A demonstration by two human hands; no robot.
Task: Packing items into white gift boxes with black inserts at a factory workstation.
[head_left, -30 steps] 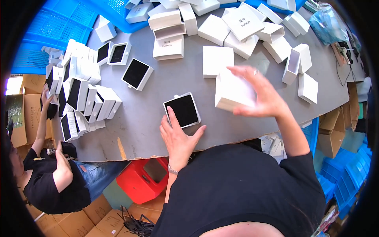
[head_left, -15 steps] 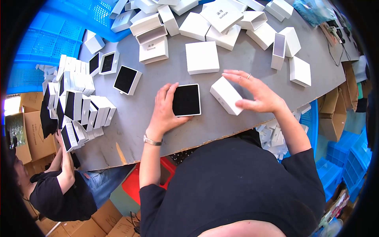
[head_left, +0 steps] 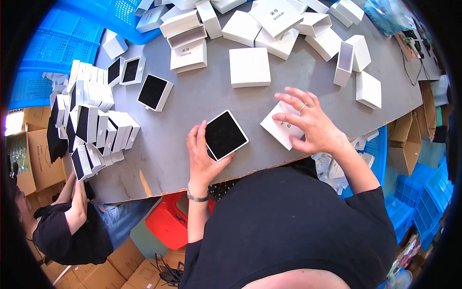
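My left hand (head_left: 204,156) grips a white box tray with a black insert (head_left: 226,135) by its left side and lower edge. The tray is turned at an angle, black side up, near the table's front edge. To its right lies a white box sleeve (head_left: 276,126) with dark print on top. My right hand (head_left: 308,123) is over the right part of this sleeve, fingers apart and partly hiding it. Whether the fingertips touch it I cannot tell. Beyond both hands a plain white box (head_left: 250,67) lies flat on the grey table (head_left: 202,98).
Several white boxes and sleeves (head_left: 279,19) are heaped at the far side. More black-lined trays (head_left: 155,92) lie and stand stacked at the left, where another person (head_left: 72,231) works. Blue crates (head_left: 60,45) stand far left. A blue bin (head_left: 382,154) with white pieces is at the right.
The tray in my left hand has turned to an angle. The sleeve by my right hand has gone from standing on edge to lying with its printed face up. My right hand has shifted over it.
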